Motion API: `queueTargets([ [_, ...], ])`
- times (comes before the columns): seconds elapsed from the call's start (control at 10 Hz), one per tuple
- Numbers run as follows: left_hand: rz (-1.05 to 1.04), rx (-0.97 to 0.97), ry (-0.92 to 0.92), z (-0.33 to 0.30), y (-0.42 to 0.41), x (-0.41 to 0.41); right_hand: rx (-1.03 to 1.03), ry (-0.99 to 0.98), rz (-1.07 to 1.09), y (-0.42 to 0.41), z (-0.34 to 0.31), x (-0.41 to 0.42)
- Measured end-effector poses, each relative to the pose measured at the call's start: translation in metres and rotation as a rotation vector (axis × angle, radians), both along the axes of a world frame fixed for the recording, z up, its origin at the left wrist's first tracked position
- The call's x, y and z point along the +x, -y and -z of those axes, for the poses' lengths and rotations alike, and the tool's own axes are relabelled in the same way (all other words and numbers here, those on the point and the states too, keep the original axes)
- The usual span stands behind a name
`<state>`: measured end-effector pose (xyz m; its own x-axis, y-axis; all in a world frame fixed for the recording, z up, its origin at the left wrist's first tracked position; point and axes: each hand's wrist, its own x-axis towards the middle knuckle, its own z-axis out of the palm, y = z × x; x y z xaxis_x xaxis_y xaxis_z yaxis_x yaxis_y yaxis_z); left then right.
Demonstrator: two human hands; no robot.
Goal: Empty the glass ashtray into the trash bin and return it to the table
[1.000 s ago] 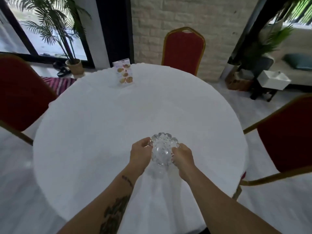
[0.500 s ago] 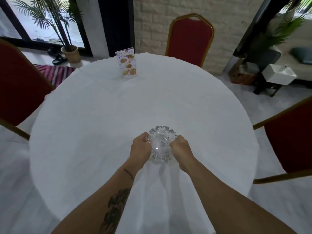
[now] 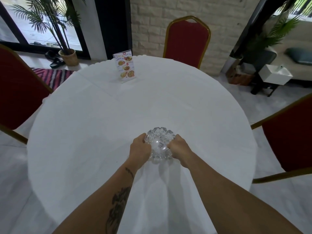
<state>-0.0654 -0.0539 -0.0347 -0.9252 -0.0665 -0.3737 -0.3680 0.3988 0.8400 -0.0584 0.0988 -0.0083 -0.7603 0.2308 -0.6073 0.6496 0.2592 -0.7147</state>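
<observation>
A clear cut-glass ashtray (image 3: 159,144) with a scalloped rim sits low over the white round table (image 3: 101,125), near its front edge. My left hand (image 3: 140,149) grips its left side and my right hand (image 3: 179,148) grips its right side. Its bowl looks clean and shiny. Whether it rests on the cloth or hovers just above I cannot tell. No trash bin is in view.
A standing menu card (image 3: 125,67) is at the table's far side. Red chairs stand at the back (image 3: 186,41), left (image 3: 18,88) and right (image 3: 290,134). A potted palm (image 3: 68,56) and sandals are by the window; a white box (image 3: 276,75) sits far right.
Both hands carried the ashtray slightly forward over the table, and the ashtray tilted from steep to nearly level. The view shifted forward toward the table.
</observation>
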Motion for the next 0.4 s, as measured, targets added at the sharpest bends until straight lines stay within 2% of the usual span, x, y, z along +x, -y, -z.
queueTargets([
  [0.2,0.103,-0.144,-0.091,-0.002,0.007,0.003,0.213,-0.03,-0.229,-0.016,-0.014,0.007],
  [0.3,0.213,-0.291,-0.137,-0.015,0.017,0.002,0.426,-0.088,-0.349,-0.028,-0.036,0.014],
  [0.4,0.352,-0.527,-0.175,-0.031,0.026,0.003,0.502,-0.129,-0.372,-0.038,-0.053,0.017],
])
